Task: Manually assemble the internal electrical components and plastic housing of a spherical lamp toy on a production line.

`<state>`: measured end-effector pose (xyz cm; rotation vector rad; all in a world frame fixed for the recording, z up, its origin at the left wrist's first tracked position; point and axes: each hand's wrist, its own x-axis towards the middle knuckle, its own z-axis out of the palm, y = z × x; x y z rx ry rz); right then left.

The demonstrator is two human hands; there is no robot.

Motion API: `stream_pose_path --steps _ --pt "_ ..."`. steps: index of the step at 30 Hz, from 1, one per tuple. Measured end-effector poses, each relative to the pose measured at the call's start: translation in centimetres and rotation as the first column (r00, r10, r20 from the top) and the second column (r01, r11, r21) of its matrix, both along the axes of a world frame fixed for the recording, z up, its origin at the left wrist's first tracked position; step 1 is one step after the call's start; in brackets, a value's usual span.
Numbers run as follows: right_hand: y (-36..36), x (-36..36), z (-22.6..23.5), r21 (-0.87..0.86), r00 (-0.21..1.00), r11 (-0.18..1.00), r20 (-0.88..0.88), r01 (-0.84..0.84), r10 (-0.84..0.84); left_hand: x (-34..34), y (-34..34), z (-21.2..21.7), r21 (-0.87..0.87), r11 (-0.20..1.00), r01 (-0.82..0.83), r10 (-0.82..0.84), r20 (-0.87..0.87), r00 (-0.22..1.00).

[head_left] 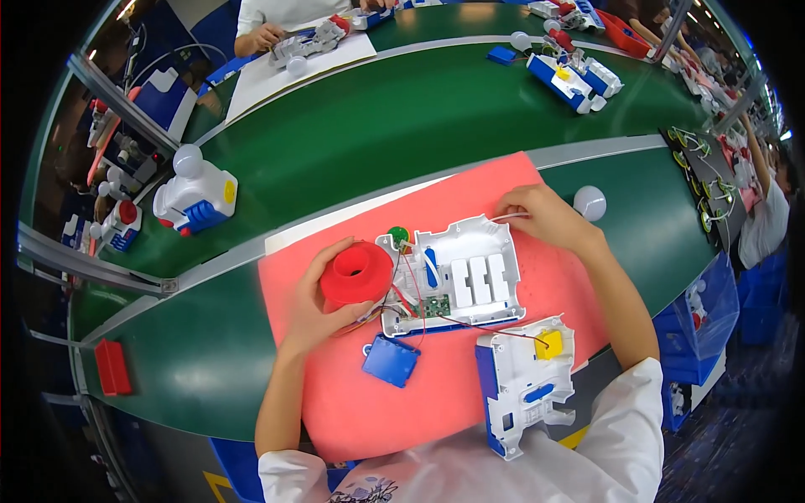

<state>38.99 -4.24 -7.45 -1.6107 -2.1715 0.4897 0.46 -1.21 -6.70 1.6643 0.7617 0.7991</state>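
Covering much of the near green bench (201, 360), one pink-red mat (360, 423) carries the work: two opened white-and-blue shell halves, the larger shell half (459, 240) lying inner side up between the hands, the smaller shell half (511, 365) toward the body at the mat's near right. The left hand (309, 312) grips one red round piece (371, 282) by its side, thumb and fingers spread around it, just beside the larger half. The right hand (543, 211) pinches one thin pale strip (509, 215), perhaps a wire, at that half's far right corner. Below the red piece lies one blue square cover (392, 361); one white ball (590, 203) sits off the mat. Smaller still are three white blocks (480, 281) inside the larger half, one yellow block (549, 344) in the other, one circuit board (436, 306) and one green round part (399, 238). The step looks like arranging wired parts in the open shell; the next move seems to call for steadying the red piece while guiding the strip without straining the thin wires (490, 328).
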Motion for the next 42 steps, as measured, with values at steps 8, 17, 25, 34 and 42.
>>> stream_pose_path --steps 8,17,25,34,42 --pt "-1.9 -0.8 3.2 -0.260 0.748 0.936 -0.565 0.237 -0.347 -0.5 -0.3 -3.2 -0.112 0.993 -0.037 0.058 0.189 0.980" --pt "-5.0 -4.6 5.7 -0.133 0.928 0.988 -0.371 -0.072 0.018 -0.4 -0.2 -3.4 -0.112 0.993 -0.042 0.065 0.218 0.974" --pt "-5.6 -5.8 5.1 -0.115 0.935 0.984 -0.343 -0.136 0.089 -0.5 -0.4 -3.6 -0.122 0.992 -0.045 0.073 0.238 0.968" --pt "-5.4 -6.2 4.8 -0.142 0.927 0.979 -0.365 -0.150 0.089 -0.4 -0.4 -3.5 -0.173 0.981 -0.084 0.123 0.230 0.965" --pt "-5.6 -6.5 4.3 -0.127 0.919 0.986 -0.391 -0.108 0.051 -0.8 -0.5 -3.8 -0.051 0.994 -0.092 0.101 0.233 0.967"
